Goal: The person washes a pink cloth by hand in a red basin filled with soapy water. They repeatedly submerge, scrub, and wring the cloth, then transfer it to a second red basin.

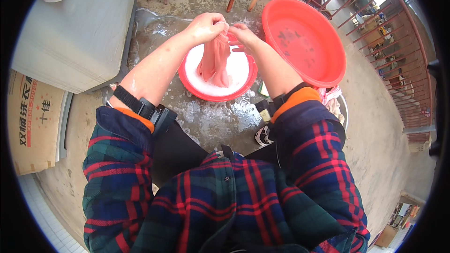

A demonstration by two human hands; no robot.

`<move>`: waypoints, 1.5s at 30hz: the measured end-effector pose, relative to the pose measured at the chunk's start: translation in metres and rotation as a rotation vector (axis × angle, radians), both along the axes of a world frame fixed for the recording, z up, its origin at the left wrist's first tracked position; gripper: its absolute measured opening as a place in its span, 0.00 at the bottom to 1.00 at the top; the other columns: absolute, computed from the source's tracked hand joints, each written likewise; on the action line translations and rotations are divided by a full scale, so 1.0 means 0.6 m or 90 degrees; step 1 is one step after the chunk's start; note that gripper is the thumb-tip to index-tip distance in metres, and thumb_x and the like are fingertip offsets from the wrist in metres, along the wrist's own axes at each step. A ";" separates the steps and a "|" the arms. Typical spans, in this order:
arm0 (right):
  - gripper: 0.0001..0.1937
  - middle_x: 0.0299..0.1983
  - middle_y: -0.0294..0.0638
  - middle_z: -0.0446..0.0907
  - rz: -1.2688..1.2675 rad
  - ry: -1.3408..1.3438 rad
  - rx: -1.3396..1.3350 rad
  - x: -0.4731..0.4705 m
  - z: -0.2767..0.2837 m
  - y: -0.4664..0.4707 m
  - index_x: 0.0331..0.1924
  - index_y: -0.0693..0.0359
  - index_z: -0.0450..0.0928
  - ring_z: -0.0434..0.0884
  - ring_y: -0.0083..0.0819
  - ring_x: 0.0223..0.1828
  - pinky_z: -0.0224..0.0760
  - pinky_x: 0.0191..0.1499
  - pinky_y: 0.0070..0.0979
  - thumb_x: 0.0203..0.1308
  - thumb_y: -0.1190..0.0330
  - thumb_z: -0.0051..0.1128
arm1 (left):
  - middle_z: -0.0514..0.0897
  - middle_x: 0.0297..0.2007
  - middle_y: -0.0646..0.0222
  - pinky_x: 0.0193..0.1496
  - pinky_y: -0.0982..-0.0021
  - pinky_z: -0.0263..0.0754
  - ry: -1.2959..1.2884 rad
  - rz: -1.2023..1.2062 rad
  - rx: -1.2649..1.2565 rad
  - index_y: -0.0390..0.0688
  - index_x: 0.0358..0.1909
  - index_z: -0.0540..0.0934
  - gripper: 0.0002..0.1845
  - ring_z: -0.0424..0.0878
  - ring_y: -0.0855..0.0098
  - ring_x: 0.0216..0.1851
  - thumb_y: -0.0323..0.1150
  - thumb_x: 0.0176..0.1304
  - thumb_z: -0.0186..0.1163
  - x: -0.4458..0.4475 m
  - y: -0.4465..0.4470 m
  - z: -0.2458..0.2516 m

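Observation:
A wet salmon-pink cloth (pixel 213 56) hangs in gathered folds from my left hand (pixel 205 28), which grips its top end. The cloth's lower end rests in white suds (pixel 240 65) that fill a small red plastic basin (pixel 225 97) on the floor. My right hand (pixel 246 38) is just right of the cloth's top, fingers spread, with a fingertip close to the fabric. Whether that fingertip touches it is hard to tell. Foam hides the water and anything beneath it.
A larger red basin (pixel 302 42) leans at the right, with bunched fabric (pixel 332 100) below it. By my right forearm lies a green-and-white object (pixel 263 89). A grey covered appliance (pixel 77 31) and printed cardboard box (pixel 35 123) flank the left. Beyond the wet floor (pixel 207 123), red railings (pixel 390 45) stand.

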State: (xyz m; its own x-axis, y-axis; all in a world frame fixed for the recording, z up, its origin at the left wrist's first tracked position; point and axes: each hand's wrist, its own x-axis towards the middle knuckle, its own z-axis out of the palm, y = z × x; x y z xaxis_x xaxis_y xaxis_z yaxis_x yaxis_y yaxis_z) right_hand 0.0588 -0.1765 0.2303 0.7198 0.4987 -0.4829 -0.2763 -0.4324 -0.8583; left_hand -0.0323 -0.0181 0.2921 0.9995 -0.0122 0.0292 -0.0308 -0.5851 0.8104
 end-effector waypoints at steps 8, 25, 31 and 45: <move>0.26 0.58 0.35 0.69 0.235 0.114 -0.113 -0.048 -0.037 0.020 0.56 0.49 0.70 0.71 0.34 0.56 0.70 0.54 0.34 0.51 0.55 0.62 | 0.79 0.32 0.74 0.43 0.76 0.70 -0.012 -0.041 -0.160 0.38 0.36 0.76 0.08 0.74 0.82 0.36 0.32 0.62 0.50 -0.041 0.021 0.028; 0.36 0.60 0.44 0.66 0.232 0.116 0.158 -0.033 0.010 0.027 0.64 0.56 0.56 0.70 0.44 0.58 0.73 0.51 0.40 0.54 0.57 0.63 | 0.79 0.32 0.75 0.44 0.77 0.68 -0.017 -0.092 -0.206 0.40 0.32 0.75 0.06 0.75 0.82 0.37 0.30 0.60 0.50 -0.062 0.046 0.065; 0.29 0.59 0.44 0.67 0.107 0.391 0.306 -0.041 -0.020 0.033 0.60 0.52 0.65 0.68 0.41 0.57 0.59 0.60 0.42 0.57 0.49 0.53 | 0.77 0.30 0.77 0.43 0.78 0.66 0.038 -0.206 -0.264 0.41 0.31 0.74 0.04 0.73 0.83 0.36 0.30 0.60 0.53 -0.065 0.046 0.085; 0.10 0.34 0.38 0.80 0.060 -0.170 0.213 0.024 0.098 -0.015 0.39 0.63 0.76 0.76 0.23 0.40 0.69 0.42 0.26 0.53 0.74 0.47 | 0.78 0.26 0.68 0.36 0.70 0.69 -0.001 0.215 0.017 0.42 0.34 0.73 0.06 0.75 0.74 0.31 0.33 0.58 0.49 -0.047 0.134 0.032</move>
State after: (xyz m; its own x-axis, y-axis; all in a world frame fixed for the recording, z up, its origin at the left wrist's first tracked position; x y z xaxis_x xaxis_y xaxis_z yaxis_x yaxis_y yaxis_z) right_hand 0.0731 -0.1852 0.2888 0.7409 0.6660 -0.0864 0.0025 -0.1314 -0.9913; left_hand -0.0603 0.0622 0.3114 0.9472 0.3185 0.0356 0.1665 -0.5841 0.7945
